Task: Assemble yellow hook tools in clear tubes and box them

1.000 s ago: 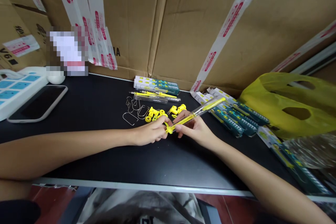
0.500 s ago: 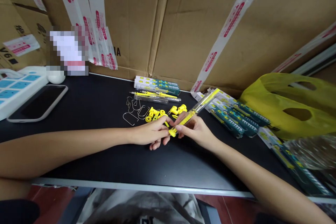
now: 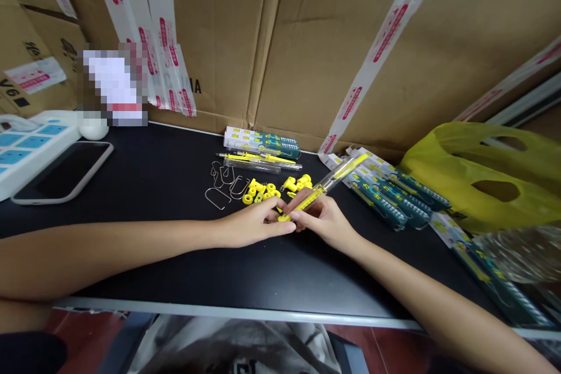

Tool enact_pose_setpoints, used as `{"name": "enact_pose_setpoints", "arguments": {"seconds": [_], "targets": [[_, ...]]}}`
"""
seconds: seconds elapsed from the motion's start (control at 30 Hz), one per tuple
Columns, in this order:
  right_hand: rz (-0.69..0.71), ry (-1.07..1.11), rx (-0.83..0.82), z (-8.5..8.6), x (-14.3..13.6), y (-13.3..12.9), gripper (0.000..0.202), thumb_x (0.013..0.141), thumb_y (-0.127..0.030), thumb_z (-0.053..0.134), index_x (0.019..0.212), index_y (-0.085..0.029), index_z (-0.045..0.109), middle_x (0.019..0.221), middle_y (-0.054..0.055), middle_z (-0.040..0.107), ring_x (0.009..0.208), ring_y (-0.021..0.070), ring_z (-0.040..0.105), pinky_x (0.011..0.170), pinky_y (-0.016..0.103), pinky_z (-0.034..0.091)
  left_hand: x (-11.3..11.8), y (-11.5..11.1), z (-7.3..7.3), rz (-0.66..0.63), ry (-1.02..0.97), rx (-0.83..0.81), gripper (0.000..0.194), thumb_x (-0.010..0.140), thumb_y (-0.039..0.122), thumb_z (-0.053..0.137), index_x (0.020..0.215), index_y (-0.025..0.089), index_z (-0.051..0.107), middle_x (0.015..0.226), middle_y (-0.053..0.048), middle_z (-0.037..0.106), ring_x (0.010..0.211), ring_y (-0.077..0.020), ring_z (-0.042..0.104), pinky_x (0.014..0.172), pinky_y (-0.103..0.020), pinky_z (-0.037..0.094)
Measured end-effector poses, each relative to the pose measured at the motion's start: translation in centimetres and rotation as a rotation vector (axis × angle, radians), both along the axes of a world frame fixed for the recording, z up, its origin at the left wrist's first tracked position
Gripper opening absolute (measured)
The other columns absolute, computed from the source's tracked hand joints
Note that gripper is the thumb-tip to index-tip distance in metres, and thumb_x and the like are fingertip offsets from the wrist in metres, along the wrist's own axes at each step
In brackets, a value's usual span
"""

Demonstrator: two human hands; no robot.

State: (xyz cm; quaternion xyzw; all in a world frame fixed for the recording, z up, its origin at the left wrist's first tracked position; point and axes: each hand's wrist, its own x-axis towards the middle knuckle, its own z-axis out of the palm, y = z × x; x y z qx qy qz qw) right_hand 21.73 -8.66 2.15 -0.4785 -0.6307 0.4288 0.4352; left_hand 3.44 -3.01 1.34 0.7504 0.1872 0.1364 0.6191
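Note:
Between both hands a spring scale leans up to the right, a clear tube with a yellow inner scale. Around its middle and lower part, my right hand is closed, thumb on the near side. My left hand pinches the yellow lower end, thumb below and fingers above; its fingertips are partly hidden. Just beyond the fingers lie small yellow plastic parts, rings and caps among them. Bent metal hooks rest to their left. Behind them lie clear tubes and yellow inner rods.
Printed boxes lie on the black table at right, beside a yellow plastic bag. Another box stack sits at the back by the cardboard wall. A phone and power strip are at left.
My left hand has turned and its thumb has moved right along the yellow lower end. The spring scale has tipped slightly lower, its top end shifting down.

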Motion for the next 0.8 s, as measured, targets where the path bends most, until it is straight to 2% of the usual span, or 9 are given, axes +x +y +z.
{"name": "enact_pose_setpoints", "arguments": {"seconds": [0.07, 0.13, 0.33, 0.43, 0.53, 0.67, 0.8], "targets": [[0.021, 0.015, -0.005, -0.1, -0.2, -0.1, 0.025, 0.074, -0.037, 0.069, 0.08, -0.015, 0.059, 0.067, -0.001, 0.059, 0.052, 0.0084, 0.055, 0.045, 0.02, 0.05, -0.1, -0.2, -0.3, 0.001, -0.022, 0.12, 0.025, 0.087, 0.041, 0.049, 0.094, 0.016, 0.05, 0.071, 0.004, 0.045, 0.06, -0.0084, 0.038, 0.054, -0.021, 0.029], [0.03, 0.027, -0.005, -0.1, -0.3, -0.3, 0.024, 0.075, -0.037, 0.068, 0.079, -0.015, 0.058, 0.068, 0.0, 0.059, 0.052, 0.0082, 0.055, 0.044, 0.019, 0.049, -0.1, -0.3, -0.6, 0.003, -0.016, 0.169, 0.026, 0.089, 0.041, 0.045, 0.088, 0.015, 0.053, 0.071, 0.004, 0.043, 0.063, -0.0092, 0.038, 0.056, -0.022, 0.03], [0.066, 0.039, 0.002, -0.1, -0.6, -0.5, 0.026, 0.078, -0.04, 0.065, 0.08, -0.016, 0.054, 0.066, -0.002, 0.056, 0.051, 0.0073, 0.054, 0.044, 0.018, 0.048, -0.1, -0.4, -0.2, -0.003, -0.002, 0.222, 0.027, 0.091, 0.038, 0.042, 0.087, 0.015, 0.055, 0.075, 0.003, 0.047, 0.071, -0.0111, 0.044, 0.065, -0.022, 0.035], [0.062, 0.051, 0.014, -0.1, -0.4, -0.7, 0.027, 0.08, -0.041, 0.063, 0.088, -0.017, 0.053, 0.069, -0.002, 0.056, 0.052, 0.007, 0.054, 0.045, 0.018, 0.048, -0.2, -0.4, 0.2, -0.015, 0.009, 0.241, 0.026, 0.092, 0.036, 0.041, 0.091, 0.015, 0.056, 0.08, 0.001, 0.052, 0.075, -0.0123, 0.047, 0.069, -0.024, 0.037], [0.027, 0.063, 0.031, 0.0, -0.1, -0.7, 0.028, 0.084, -0.043, 0.058, 0.097, -0.018, 0.052, 0.063, -0.004, 0.054, 0.049, 0.0073, 0.053, 0.046, 0.02, 0.047, -0.3, -0.4, 0.6, -0.017, 0.032, 0.235, 0.025, 0.091, 0.036, 0.043, 0.091, 0.015, 0.056, 0.08, 0.001, 0.052, 0.075, -0.0124, 0.047, 0.069, -0.024, 0.037], [-0.036, 0.057, 0.048, 0.1, 0.2, -0.5, 0.03, 0.083, -0.045, 0.058, 0.091, -0.017, 0.052, 0.057, -0.005, 0.052, 0.046, 0.0082, 0.052, 0.045, 0.021, 0.048, -0.3, -0.2, 0.4, -0.013, 0.02, 0.153, 0.023, 0.089, 0.037, 0.046, 0.086, 0.015, 0.054, 0.07, 0.003, 0.05, 0.065, -0.0102, 0.046, 0.062, -0.022, 0.036], [-0.037, 0.117, 0.046, 0.0, 0.1, -0.1, 0.032, 0.079, -0.046, 0.062, 0.089, -0.018, 0.051, 0.057, -0.006, 0.052, 0.044, 0.0072, 0.05, 0.043, 0.02, 0.048, 0.0, 0.1, -0.1, 0.0, 0.01, 0.053, 0.024, 0.088, 0.038, 0.048, 0.091, 0.015, 0.055, 0.069, 0.002, 0.058, 0.054, -0.007, 0.043, 0.052, -0.02, 0.032]]}}
